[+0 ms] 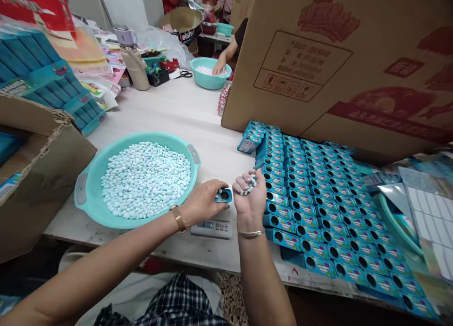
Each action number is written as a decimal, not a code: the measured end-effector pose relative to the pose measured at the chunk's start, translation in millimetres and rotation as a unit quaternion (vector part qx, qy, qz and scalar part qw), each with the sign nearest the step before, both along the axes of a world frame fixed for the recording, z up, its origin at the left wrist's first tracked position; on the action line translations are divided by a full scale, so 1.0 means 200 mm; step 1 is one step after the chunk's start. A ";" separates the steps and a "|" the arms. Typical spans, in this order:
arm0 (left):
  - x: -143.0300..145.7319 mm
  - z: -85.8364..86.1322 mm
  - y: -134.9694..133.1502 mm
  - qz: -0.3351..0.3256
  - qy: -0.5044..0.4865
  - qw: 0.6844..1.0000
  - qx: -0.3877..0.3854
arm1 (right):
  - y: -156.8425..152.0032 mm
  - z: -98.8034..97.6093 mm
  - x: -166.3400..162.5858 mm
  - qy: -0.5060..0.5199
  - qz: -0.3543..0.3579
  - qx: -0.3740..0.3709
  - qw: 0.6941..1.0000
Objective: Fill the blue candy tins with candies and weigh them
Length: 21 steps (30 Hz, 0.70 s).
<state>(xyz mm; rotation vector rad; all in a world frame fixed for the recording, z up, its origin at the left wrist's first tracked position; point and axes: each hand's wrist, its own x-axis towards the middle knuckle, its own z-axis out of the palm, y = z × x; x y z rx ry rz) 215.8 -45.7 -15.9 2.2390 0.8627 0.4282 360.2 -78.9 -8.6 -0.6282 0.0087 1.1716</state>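
Bracelet-ringed wrists reach over the bench (184, 109). The left hand (203, 202) pinches a small blue tin (223, 195), flat, with a dark round opening on top, just above a digital scale (212, 228). Beside it, the right hand (249, 196) is cupped shut around pale blue-white tablets (248, 184). A teal basin (92, 179) of tablets lies to the left and rows of matching tins (318, 213) to the right.

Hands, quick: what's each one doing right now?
Left hand: closed on a small blue rectangular tin.
Right hand: cupped shut around pale blue oval tablets.
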 end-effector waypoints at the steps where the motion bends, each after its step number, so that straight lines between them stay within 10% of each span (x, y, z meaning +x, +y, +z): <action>1: -0.02 0.01 0.01 -0.003 0.002 1.000 0.000 | -0.01 0.00 0.03 0.016 0.011 0.014 1.000; 11: -0.35 0.17 0.08 0.042 -0.026 0.999 -0.006 | -0.14 0.01 0.15 0.054 -0.008 0.062 0.997; 21: -0.30 0.14 0.05 0.004 -0.021 0.998 0.055 | -0.10 0.05 0.05 0.022 -0.018 0.017 0.999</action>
